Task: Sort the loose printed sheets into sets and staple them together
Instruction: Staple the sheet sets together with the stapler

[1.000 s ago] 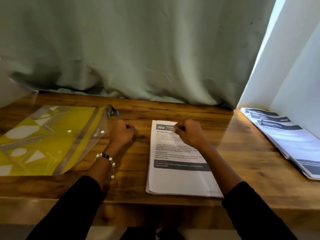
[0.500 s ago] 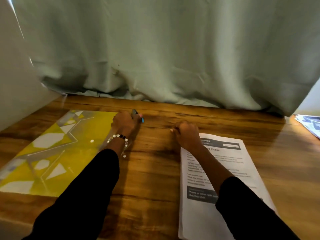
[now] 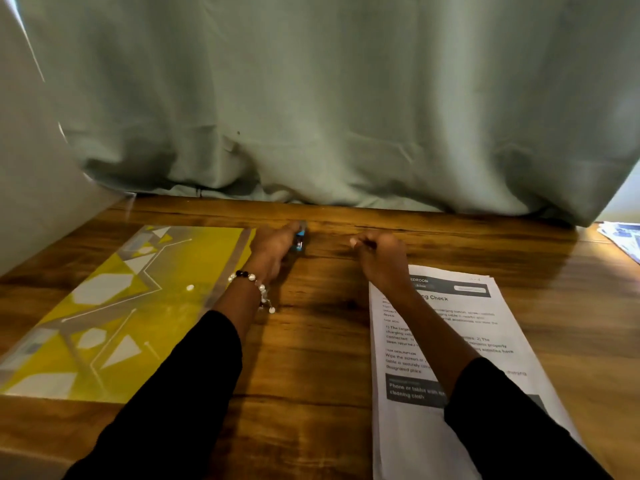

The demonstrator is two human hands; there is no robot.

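A small blue stapler (image 3: 300, 240) lies on the wooden desk (image 3: 311, 341) near its back edge. My left hand (image 3: 273, 247) is closed over it, with only the stapler's blue end showing past my fingers. A stack of printed sheets (image 3: 450, 358) with a dark header bar lies at the right front. My right hand (image 3: 379, 254) rests as a loose fist on the desk just beyond the stack's top left corner, and my forearm lies across the sheets.
A yellow patterned plastic folder (image 3: 110, 317) lies at the left, touching my left wrist. A grey-green curtain (image 3: 329, 116) hangs along the desk's back edge. More printed sheets (image 3: 623, 237) show at the far right edge. A pale wall panel (image 3: 31, 168) stands at the left.
My left hand has reached forward from the desk's middle to the stapler and closed on it. My right hand slid off the sheet's top to the desk beyond it. The view swung left.
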